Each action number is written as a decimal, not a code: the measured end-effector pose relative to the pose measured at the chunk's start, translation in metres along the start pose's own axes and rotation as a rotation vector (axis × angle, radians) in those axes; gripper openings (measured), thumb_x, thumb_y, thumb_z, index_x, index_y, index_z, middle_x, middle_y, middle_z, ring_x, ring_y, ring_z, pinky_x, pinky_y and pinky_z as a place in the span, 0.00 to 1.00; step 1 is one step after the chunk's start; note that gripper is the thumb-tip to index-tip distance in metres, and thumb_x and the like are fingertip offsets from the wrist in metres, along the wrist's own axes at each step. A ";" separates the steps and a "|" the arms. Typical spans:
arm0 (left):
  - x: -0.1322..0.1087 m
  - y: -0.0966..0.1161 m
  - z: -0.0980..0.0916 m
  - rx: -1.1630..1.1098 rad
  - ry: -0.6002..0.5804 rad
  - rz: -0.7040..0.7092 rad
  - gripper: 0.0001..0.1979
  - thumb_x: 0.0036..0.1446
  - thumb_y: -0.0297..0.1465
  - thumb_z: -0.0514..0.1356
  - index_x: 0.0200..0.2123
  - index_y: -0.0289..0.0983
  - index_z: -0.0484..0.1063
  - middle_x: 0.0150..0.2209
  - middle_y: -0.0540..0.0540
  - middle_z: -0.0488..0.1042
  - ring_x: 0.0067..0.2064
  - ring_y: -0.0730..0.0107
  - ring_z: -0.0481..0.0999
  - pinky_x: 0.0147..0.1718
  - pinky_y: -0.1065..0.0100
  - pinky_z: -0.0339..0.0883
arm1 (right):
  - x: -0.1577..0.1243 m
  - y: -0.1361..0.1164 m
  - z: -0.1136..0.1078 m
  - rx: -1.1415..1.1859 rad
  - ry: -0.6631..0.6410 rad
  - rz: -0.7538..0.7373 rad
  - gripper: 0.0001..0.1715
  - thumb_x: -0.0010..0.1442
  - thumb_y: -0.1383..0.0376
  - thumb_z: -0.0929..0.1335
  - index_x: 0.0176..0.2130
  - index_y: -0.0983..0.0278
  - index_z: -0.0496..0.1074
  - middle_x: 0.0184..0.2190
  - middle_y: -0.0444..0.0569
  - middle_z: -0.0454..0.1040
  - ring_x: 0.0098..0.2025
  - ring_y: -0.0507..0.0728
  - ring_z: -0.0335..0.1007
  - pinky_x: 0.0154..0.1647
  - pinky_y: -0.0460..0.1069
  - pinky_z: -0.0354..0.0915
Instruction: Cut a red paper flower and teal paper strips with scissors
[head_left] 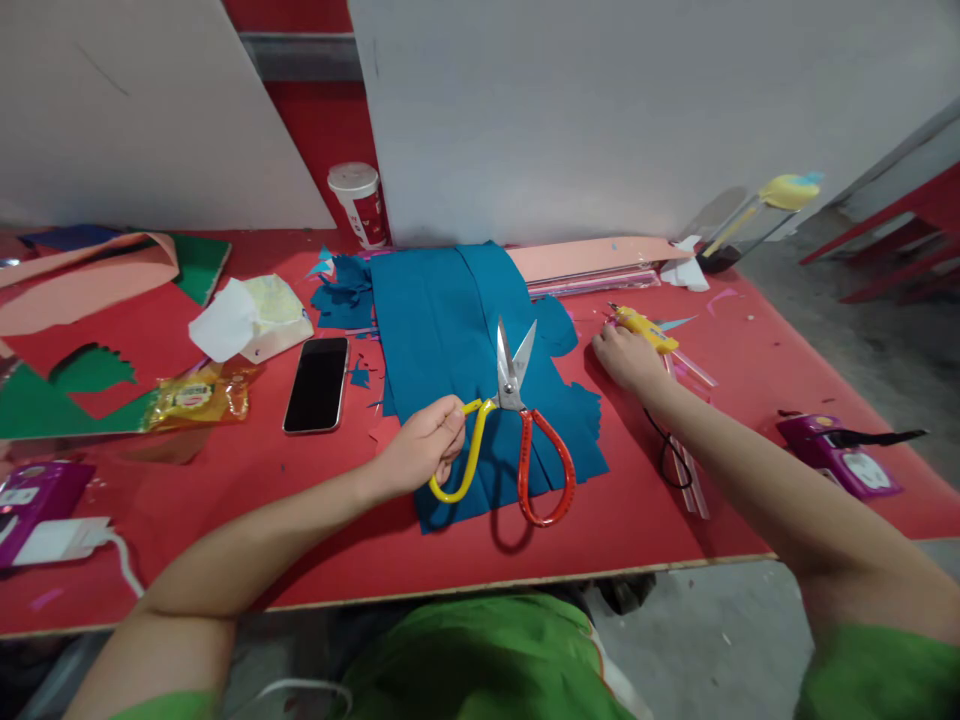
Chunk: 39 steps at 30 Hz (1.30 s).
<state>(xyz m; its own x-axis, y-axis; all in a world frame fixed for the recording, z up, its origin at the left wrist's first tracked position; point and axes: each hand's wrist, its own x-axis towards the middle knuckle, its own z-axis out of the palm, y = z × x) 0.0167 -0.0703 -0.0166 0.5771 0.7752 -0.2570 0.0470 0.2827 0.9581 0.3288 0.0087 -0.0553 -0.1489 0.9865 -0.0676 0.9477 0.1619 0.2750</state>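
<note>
My left hand (436, 440) is closed around the yellow handle of a pair of scissors (509, 390), whose other handle is red. The scissors' blades are spread apart and point away from me, above a large blue-teal sheet (427, 330) on the table. My right hand (624, 352) is at the right, beside a yellow glue gun (651, 330) and touching or nearly touching it. The fingers of that hand are mostly hidden, so whether they hold anything is unclear. Ragged blue scraps (343, 292) lie by the sheet's left edge.
A phone (316, 385) lies left of the sheet; a lidded paper cup (358, 205) stands behind. Clear sticks (684, 470) and a black cord (667, 465) lie under my right forearm. Purple boxes (840, 455) sit right and far left. Coloured sheets (45, 350) overlap at left.
</note>
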 end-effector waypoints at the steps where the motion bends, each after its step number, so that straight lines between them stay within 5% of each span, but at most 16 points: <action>1: 0.000 0.000 0.000 0.004 0.004 0.003 0.17 0.58 0.42 0.48 0.24 0.37 0.51 0.16 0.60 0.54 0.11 0.86 0.55 0.11 0.79 0.54 | 0.001 0.003 0.002 0.012 0.011 -0.012 0.18 0.58 0.76 0.54 0.37 0.77 0.69 0.38 0.68 0.68 0.38 0.65 0.65 0.31 0.53 0.58; 8: 0.001 0.000 -0.002 0.018 0.006 0.010 0.16 0.58 0.41 0.47 0.24 0.37 0.51 0.16 0.60 0.55 0.11 0.86 0.56 0.12 0.78 0.54 | -0.002 0.029 0.017 0.197 0.188 -0.058 0.15 0.57 0.75 0.55 0.38 0.73 0.67 0.39 0.64 0.69 0.38 0.63 0.65 0.33 0.55 0.60; 14: 0.003 0.001 -0.003 0.000 0.018 0.011 0.16 0.59 0.40 0.47 0.24 0.37 0.52 0.16 0.60 0.55 0.11 0.86 0.55 0.12 0.79 0.54 | -0.005 0.042 0.008 0.530 0.652 0.100 0.11 0.57 0.72 0.57 0.39 0.67 0.64 0.40 0.61 0.68 0.45 0.59 0.62 0.46 0.54 0.58; 18: 0.004 0.000 -0.004 -0.011 0.030 0.010 0.16 0.58 0.41 0.47 0.24 0.37 0.52 0.15 0.60 0.55 0.11 0.86 0.55 0.12 0.79 0.54 | -0.012 0.033 -0.011 0.732 0.899 0.251 0.09 0.58 0.68 0.57 0.41 0.64 0.61 0.38 0.55 0.66 0.37 0.56 0.66 0.39 0.54 0.62; 20: 0.005 -0.003 -0.005 -0.017 0.036 0.011 0.16 0.58 0.42 0.48 0.24 0.37 0.52 0.16 0.60 0.55 0.11 0.85 0.56 0.12 0.79 0.54 | -0.016 0.026 -0.020 0.945 1.011 0.310 0.07 0.57 0.68 0.59 0.38 0.60 0.60 0.34 0.49 0.66 0.29 0.53 0.65 0.33 0.52 0.65; 22: 0.008 -0.007 -0.007 -0.027 0.037 0.018 0.17 0.57 0.43 0.49 0.25 0.37 0.52 0.16 0.60 0.56 0.11 0.85 0.56 0.12 0.79 0.54 | -0.019 0.018 -0.025 1.429 1.046 0.391 0.09 0.51 0.73 0.61 0.31 0.58 0.60 0.28 0.42 0.64 0.25 0.50 0.63 0.27 0.48 0.65; 24: 0.013 -0.012 -0.009 -0.056 0.047 0.025 0.17 0.56 0.44 0.50 0.25 0.38 0.53 0.15 0.60 0.56 0.11 0.85 0.55 0.12 0.79 0.55 | -0.021 0.010 -0.026 1.950 0.922 0.475 0.12 0.45 0.77 0.60 0.24 0.60 0.58 0.22 0.39 0.61 0.22 0.47 0.61 0.22 0.43 0.64; 26: 0.019 -0.017 -0.014 -0.125 0.069 0.023 0.15 0.56 0.43 0.50 0.27 0.38 0.55 0.15 0.61 0.53 0.11 0.85 0.51 0.12 0.78 0.57 | -0.022 0.000 -0.023 2.221 0.724 0.513 0.11 0.43 0.78 0.60 0.20 0.62 0.57 0.20 0.39 0.59 0.20 0.46 0.60 0.19 0.40 0.63; 31: 0.031 -0.026 -0.028 -0.315 0.079 -0.062 0.12 0.59 0.37 0.49 0.27 0.37 0.55 0.15 0.60 0.50 0.11 0.87 0.46 0.10 0.83 0.40 | -0.029 -0.036 -0.014 2.524 0.266 0.432 0.12 0.44 0.80 0.62 0.24 0.63 0.60 0.19 0.39 0.62 0.20 0.44 0.63 0.18 0.37 0.65; 34: 0.032 -0.029 -0.033 -0.369 0.032 -0.071 0.12 0.60 0.36 0.48 0.26 0.36 0.56 0.16 0.59 0.52 0.12 0.87 0.47 0.11 0.83 0.42 | -0.033 -0.056 -0.010 2.745 0.013 0.415 0.13 0.45 0.80 0.61 0.28 0.64 0.63 0.23 0.42 0.66 0.20 0.44 0.63 0.17 0.37 0.67; 39: 0.033 -0.038 -0.032 -0.444 -0.032 -0.074 0.12 0.59 0.36 0.49 0.26 0.35 0.56 0.18 0.57 0.53 0.14 0.86 0.51 0.12 0.82 0.45 | -0.036 -0.071 -0.002 2.830 -0.095 0.375 0.13 0.44 0.81 0.63 0.26 0.65 0.63 0.21 0.41 0.67 0.20 0.44 0.65 0.20 0.37 0.68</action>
<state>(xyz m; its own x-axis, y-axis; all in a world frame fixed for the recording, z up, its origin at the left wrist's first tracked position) 0.0075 -0.0374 -0.0650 0.6104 0.7279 -0.3125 -0.2608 0.5572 0.7884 0.2659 -0.0385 -0.0702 -0.0949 0.9406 -0.3261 -0.8162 -0.2610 -0.5154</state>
